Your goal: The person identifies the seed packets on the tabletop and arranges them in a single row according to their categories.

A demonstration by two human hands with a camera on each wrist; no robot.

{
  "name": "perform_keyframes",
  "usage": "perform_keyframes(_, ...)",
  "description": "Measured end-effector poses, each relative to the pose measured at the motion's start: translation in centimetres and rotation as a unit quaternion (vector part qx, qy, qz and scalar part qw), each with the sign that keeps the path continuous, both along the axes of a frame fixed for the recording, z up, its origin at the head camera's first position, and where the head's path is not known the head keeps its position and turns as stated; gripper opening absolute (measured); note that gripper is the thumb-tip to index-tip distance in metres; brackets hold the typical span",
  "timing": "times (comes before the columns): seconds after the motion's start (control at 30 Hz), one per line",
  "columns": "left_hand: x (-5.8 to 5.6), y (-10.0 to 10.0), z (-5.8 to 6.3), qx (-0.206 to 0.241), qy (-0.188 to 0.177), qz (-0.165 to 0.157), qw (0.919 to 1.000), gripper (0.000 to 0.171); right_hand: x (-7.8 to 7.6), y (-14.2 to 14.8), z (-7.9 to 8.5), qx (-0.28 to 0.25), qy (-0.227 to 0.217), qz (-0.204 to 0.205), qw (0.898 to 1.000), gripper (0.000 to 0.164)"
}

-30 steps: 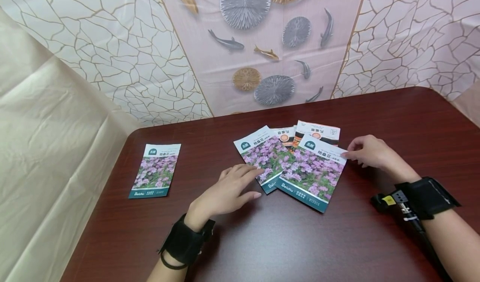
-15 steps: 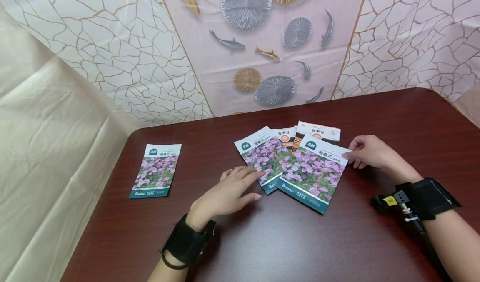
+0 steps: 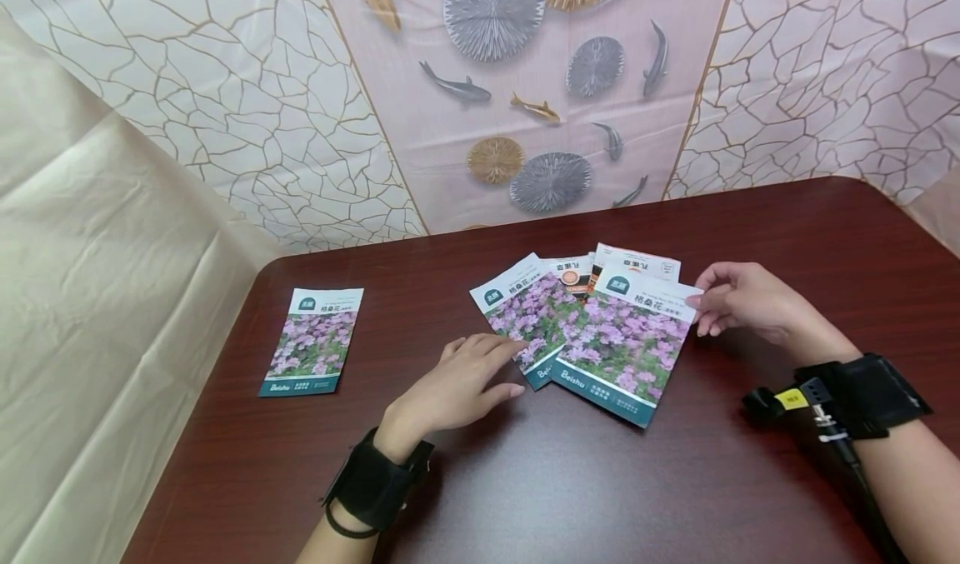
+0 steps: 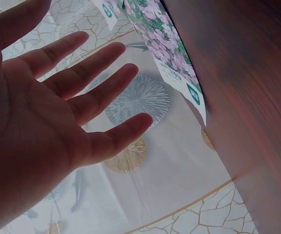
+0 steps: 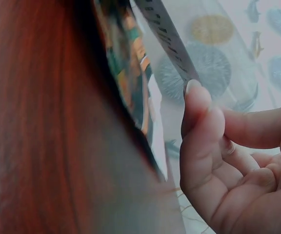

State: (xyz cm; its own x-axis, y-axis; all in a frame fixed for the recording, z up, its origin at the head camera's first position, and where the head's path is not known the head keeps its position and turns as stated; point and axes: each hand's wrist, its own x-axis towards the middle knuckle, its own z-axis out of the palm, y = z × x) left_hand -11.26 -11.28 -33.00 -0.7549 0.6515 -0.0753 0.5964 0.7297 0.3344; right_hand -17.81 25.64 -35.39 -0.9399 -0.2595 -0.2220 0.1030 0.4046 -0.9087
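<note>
My right hand [image 3: 746,301] pinches the upper right corner of a seed packet [image 3: 622,339] with purple flowers and a green bottom band. In the right wrist view, thumb and forefinger of the right hand [image 5: 238,156] meet on that packet's edge [image 5: 167,41], raised above an orange-patterned packet [image 5: 130,73]. My left hand [image 3: 457,381] is spread over the lower left edge of another purple-flower packet [image 3: 525,306]. Its fingers look straight and relaxed in the left wrist view, apart from the packet [image 4: 165,44]. Two orange-and-white packets [image 3: 572,272] lie partly hidden beneath.
A further purple-flower packet [image 3: 313,343] lies alone at the left of the dark red wooden table [image 3: 585,497]. Behind the table's far edge hangs a patterned cloth [image 3: 300,106], and a pale cloth [image 3: 97,297] drapes along the left side.
The right hand has raised the pinched packet's top corner slightly, covering more of the orange packet behind. The left hand has stayed nearly still.
</note>
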Motion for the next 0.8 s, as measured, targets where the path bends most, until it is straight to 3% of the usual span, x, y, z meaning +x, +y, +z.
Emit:
perform_keyframes(0.27, 0.1, 0.4, -0.1, -0.001, 0.004, 0.017, 0.9998, 0.05, 0.2, -0.4, 0.6, -0.049, 0.003, 0.008, 0.999, 0.019)
perform_keyframes(0.43, 0.2, 0.6, 0.0, 0.012, -0.017, 0.027, 0.9994, 0.051, 0.5, -1.0, 1.0, -0.093, 0.013, 0.029, 0.995, 0.014)
perform_keyframes(0.8, 0.1, 1.1, 0.1, 0.048, -0.056, 0.035, 0.9967, 0.05, 1.8, -2.2, 2.5, -0.203, 0.018, 0.078, 0.976, 0.01)
